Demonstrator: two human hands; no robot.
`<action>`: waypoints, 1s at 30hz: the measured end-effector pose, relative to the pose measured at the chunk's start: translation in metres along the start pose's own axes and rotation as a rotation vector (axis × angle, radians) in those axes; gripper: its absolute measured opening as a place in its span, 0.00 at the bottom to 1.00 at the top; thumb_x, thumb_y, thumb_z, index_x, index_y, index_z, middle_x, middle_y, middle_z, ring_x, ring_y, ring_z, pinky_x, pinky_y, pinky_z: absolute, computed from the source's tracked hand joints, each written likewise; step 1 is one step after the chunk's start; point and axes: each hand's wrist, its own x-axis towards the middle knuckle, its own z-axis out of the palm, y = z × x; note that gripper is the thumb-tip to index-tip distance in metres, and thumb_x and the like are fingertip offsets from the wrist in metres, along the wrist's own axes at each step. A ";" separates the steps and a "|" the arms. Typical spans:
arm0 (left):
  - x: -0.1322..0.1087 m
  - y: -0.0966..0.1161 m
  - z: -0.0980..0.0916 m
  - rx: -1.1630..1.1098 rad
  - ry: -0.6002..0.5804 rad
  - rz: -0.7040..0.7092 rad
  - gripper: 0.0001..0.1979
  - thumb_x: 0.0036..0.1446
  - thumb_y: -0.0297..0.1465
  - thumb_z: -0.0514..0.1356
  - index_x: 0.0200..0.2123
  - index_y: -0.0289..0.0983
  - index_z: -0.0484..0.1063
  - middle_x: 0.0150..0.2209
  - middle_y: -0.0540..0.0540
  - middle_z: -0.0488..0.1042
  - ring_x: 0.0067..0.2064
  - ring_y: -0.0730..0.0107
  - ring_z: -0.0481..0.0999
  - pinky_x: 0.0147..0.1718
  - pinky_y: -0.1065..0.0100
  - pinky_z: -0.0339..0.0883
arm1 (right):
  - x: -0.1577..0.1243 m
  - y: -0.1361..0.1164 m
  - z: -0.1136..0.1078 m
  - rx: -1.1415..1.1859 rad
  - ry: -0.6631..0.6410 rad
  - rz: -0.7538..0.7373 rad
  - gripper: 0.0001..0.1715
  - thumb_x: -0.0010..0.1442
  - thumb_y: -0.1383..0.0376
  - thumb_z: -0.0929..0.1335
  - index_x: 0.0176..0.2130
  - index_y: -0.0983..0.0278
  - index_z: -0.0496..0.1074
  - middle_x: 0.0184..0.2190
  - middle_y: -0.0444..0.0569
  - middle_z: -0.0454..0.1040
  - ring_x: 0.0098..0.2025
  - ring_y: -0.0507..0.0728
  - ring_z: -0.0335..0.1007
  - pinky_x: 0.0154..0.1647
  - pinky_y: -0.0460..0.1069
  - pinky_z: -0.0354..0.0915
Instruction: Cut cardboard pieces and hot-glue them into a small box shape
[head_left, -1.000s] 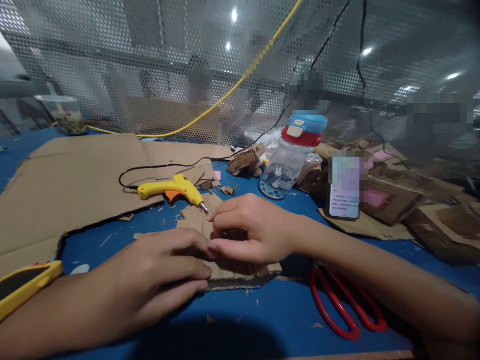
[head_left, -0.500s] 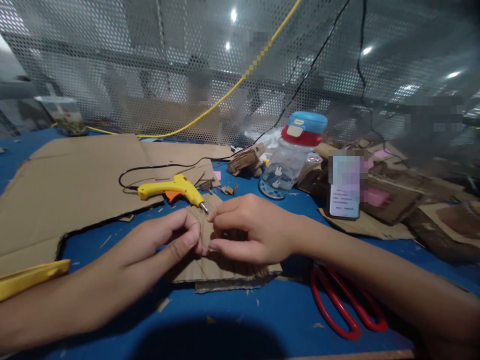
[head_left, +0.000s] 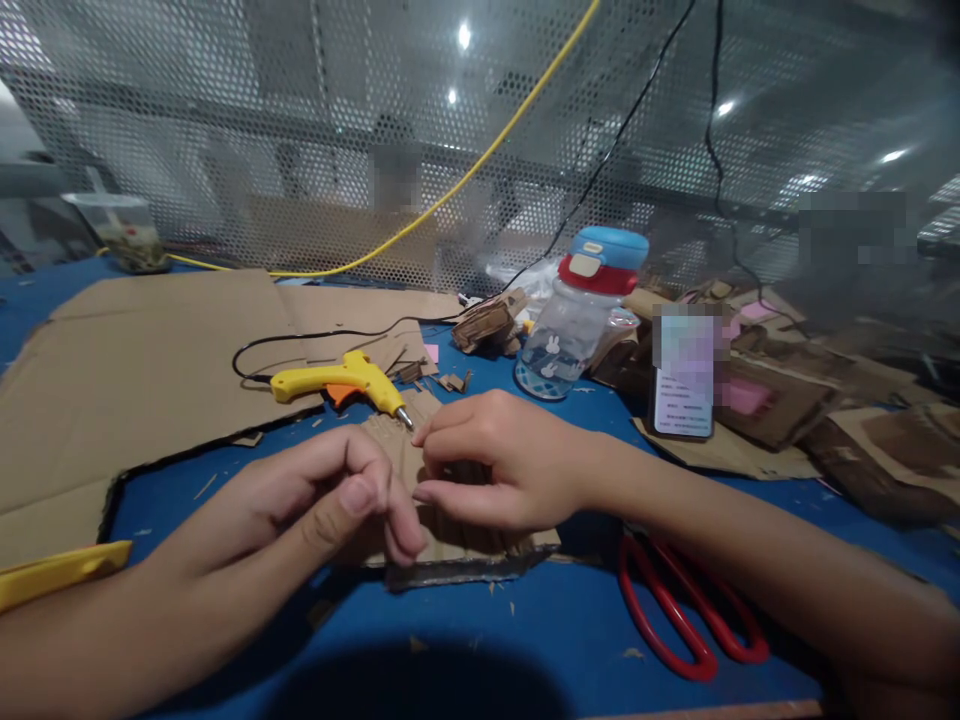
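Note:
My left hand (head_left: 322, 510) is above the left edge of a small ridged cardboard piece (head_left: 450, 545), its thumb pressed to the curled index finger. Whatever may lie in that pinch is too small or hidden to make out. Over the same cardboard rests my right hand (head_left: 506, 465), fingers loosely bent and thumb apart from them, with nothing seen between. Just behind both hands lies a yellow glue gun (head_left: 322, 380), its metal nozzle pointing toward my right fingertips. Red-handled scissors (head_left: 667, 610) lie beneath my right forearm.
A large cardboard sheet (head_left: 165, 370) covers the left side. A water bottle (head_left: 566, 330), a phone (head_left: 682, 400) and cardboard scraps (head_left: 787, 390) stand or lie at right. A drink cup (head_left: 131, 235) is far left. A yellow tool (head_left: 67, 575) sits by my left forearm. Black cable (head_left: 375, 327) runs behind.
My left hand has drawn slightly back from my right fingertips, with its lower fingers now reaching downward. My right hand has hardly moved. The whole view has shifted slightly.

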 end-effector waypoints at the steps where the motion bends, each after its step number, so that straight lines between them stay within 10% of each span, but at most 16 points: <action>1: -0.001 0.000 0.001 -0.083 -0.033 -0.048 0.13 0.71 0.36 0.46 0.35 0.42 0.65 0.27 0.57 0.74 0.28 0.82 0.73 0.29 0.82 0.68 | 0.000 0.000 0.000 -0.003 -0.005 0.006 0.21 0.64 0.61 0.62 0.24 0.66 0.69 0.23 0.48 0.68 0.28 0.52 0.62 0.30 0.46 0.57; 5: -0.004 0.001 0.000 -0.092 -0.094 -0.056 0.14 0.68 0.41 0.49 0.32 0.42 0.62 0.16 0.61 0.61 0.16 0.83 0.56 0.14 0.82 0.52 | 0.000 0.000 0.000 -0.007 -0.022 0.026 0.20 0.65 0.60 0.62 0.25 0.67 0.71 0.24 0.49 0.71 0.29 0.52 0.64 0.31 0.46 0.59; 14: 0.025 0.005 -0.057 1.001 0.453 0.470 0.11 0.62 0.35 0.55 0.30 0.37 0.73 0.19 0.55 0.67 0.17 0.80 0.61 0.16 0.77 0.53 | -0.001 0.001 0.001 0.008 0.000 -0.004 0.20 0.65 0.60 0.64 0.28 0.70 0.75 0.30 0.53 0.76 0.32 0.54 0.69 0.34 0.47 0.62; 22: 0.033 -0.016 -0.064 0.922 0.432 0.401 0.13 0.64 0.39 0.54 0.39 0.38 0.76 0.34 0.51 0.79 0.33 0.73 0.76 0.31 0.74 0.69 | 0.000 0.002 0.002 -0.029 0.010 -0.003 0.20 0.64 0.60 0.64 0.27 0.69 0.74 0.26 0.51 0.74 0.29 0.53 0.67 0.32 0.46 0.61; 30: 0.041 -0.013 -0.064 0.879 0.398 0.321 0.24 0.63 0.49 0.52 0.27 0.38 0.75 0.22 0.52 0.76 0.24 0.74 0.74 0.24 0.75 0.65 | -0.001 0.002 0.001 -0.043 0.010 -0.011 0.20 0.65 0.59 0.64 0.25 0.68 0.73 0.25 0.48 0.72 0.29 0.52 0.65 0.31 0.46 0.59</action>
